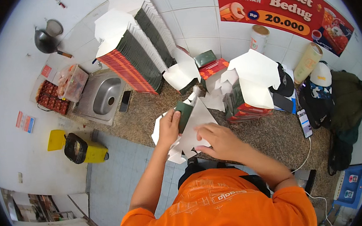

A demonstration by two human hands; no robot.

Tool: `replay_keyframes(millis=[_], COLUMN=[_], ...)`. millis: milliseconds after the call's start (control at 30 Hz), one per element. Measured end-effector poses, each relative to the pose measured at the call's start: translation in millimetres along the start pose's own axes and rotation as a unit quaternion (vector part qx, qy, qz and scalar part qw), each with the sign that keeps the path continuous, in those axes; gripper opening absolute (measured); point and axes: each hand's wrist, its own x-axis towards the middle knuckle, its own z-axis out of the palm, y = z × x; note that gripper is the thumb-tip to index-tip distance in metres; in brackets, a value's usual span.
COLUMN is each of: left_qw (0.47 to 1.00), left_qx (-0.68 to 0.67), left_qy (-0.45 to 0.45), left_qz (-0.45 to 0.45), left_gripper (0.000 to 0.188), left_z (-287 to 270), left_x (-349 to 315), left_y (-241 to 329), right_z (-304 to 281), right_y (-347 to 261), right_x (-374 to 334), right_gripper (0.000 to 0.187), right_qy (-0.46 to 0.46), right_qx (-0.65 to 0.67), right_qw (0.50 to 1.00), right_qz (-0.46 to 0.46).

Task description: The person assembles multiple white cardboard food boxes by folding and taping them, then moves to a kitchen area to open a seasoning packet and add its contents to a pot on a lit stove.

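Note:
My left hand (170,126) grips a partly folded cardboard food box (201,114) at its raised dark green panel. The box's white inner side faces up, and its flaps spread over the front edge of the counter. My right hand (219,140) is over the near right part of the white cardboard, thumb and fingers apart and bent. I cannot tell whether its fingertips touch the board. Just beyond are a box with raised white flaps (183,72) and a short stack of nested boxes (248,103), red and green outside.
Tall stacks of flat box blanks (130,61) stand at the back left of the granite counter (285,136). Left of them are a phone (125,101) and a steel sink (107,97). A charging phone (304,123), a cap and bags lie right. A yellow bin (94,151) stands on the floor.

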Motion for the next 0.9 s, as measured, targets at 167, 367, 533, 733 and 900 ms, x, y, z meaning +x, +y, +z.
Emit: replay_keyframes(millis=[167, 367, 533, 733, 900], left_qw=[0.9, 0.827, 0.827, 0.83, 0.988], left_qx=[-0.429, -0.552, -0.551, -0.546, -0.117], left_qy=[0.072, 0.111, 0.107, 0.035, -0.103], left_qz=[0.021, -0.017, 0.029, 0.11, 0.005], left_gripper=[0.021, 0.019, 0.017, 0.021, 0.003], left_z=[-4, 5, -1, 15, -14], left_x=[-39, -85, -94, -113, -123], left_y=[53, 74, 58, 43, 51], right_z=[46, 23, 4, 17, -11], right_y=[-15, -44, -57, -57, -29], right_x=[28, 44, 42, 38, 17], right_gripper=[0.042, 0.031, 0.012, 0.02, 0.063], right_qy=[0.231, 0.236, 0.12, 0.208, 0.163], right_qx=[0.038, 0.026, -0.042, -0.002, 0.102], right_qw=[0.954, 0.96, 0.977, 0.971, 0.975], right_qz=[-0.188, -0.15, -0.172, -0.122, -0.115])
